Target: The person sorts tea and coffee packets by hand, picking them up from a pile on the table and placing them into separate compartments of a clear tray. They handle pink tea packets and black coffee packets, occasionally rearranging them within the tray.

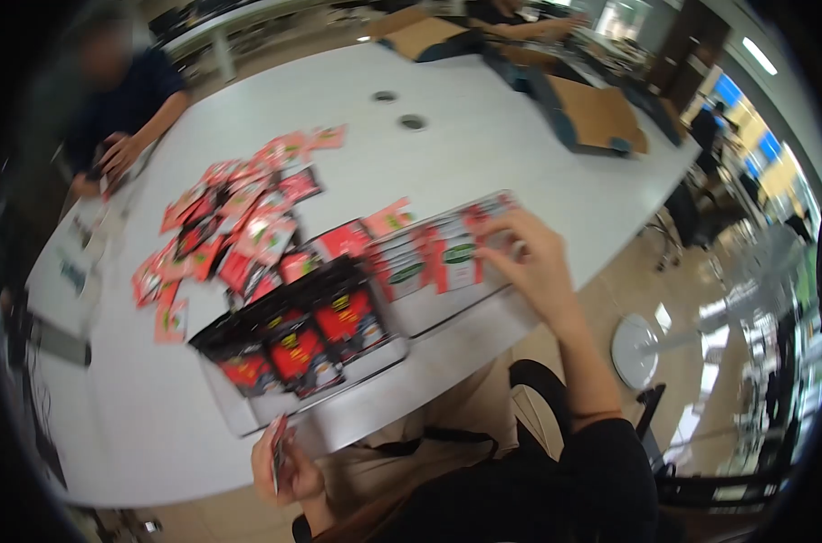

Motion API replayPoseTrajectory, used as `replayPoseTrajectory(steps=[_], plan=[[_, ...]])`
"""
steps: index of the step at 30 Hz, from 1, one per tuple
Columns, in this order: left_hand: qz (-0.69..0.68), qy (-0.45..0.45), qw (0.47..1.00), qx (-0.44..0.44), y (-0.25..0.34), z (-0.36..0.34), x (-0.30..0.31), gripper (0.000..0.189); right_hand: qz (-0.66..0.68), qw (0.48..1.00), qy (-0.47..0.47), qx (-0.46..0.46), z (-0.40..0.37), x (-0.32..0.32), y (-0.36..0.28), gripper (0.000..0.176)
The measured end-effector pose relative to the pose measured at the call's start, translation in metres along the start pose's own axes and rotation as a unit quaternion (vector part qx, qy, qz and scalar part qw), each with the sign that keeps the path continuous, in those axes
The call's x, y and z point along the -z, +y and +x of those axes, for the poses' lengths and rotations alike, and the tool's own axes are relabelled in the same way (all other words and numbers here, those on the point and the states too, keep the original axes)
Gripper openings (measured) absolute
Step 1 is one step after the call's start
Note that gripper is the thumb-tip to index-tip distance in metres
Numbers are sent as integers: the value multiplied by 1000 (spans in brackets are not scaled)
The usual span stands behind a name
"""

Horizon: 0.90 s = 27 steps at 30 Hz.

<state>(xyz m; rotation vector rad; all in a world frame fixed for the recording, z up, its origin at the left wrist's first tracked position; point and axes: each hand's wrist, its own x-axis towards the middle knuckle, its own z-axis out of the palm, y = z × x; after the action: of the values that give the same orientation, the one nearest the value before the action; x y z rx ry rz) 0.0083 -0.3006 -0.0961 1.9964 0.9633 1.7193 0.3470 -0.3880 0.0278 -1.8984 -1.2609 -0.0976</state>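
Observation:
My left hand (289,466), low at the table's near edge, has its fingers closed on a thin sachet (279,443) seen nearly edge-on; its print is hard to read. My right hand (533,258) reaches over the right tray (461,314), thumb and forefinger pinched at the edge of a red-and-white sachet (457,258). Similar sachets (400,270) stand overlapped in rows in that tray. Beside it, the left tray (366,366) holds black-and-red packets (304,356) in overlapping rows.
A loose heap of pink, red and black sachets (248,213) lies beyond the trays on the white table (339,100). Open cardboard boxes (592,113) stand at the far right. Another person (126,100) sits at the far left, hands around a small item. A fan (635,351) stands on the floor.

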Motion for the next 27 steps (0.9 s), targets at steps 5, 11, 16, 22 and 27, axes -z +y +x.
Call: replayPoseTrajectory(steps=[5, 11, 16, 22, 27], plan=[[-41, 19, 997, -67, 4, 13, -7, 30, -27, 984, -176, 10, -1, 11, -4, 18], [-10, 17, 990, -137, 13, 27, -10, 30, 24, 921, -390, -15, 7, 8, 0, 31], [-15, 18, 992, -126, 11, 25, -10, 31, 44, 908, -411, 68, 13, 10, -5, 37], [-25, 14, 992, -125, 10, 24, -10, 30, 39, 896, -436, 71, 20, 6, -3, 50], [-30, 13, 992, -120, 7, 23, -11, 30, 49, 897, -432, 77, 24, 5, 0, 55]])
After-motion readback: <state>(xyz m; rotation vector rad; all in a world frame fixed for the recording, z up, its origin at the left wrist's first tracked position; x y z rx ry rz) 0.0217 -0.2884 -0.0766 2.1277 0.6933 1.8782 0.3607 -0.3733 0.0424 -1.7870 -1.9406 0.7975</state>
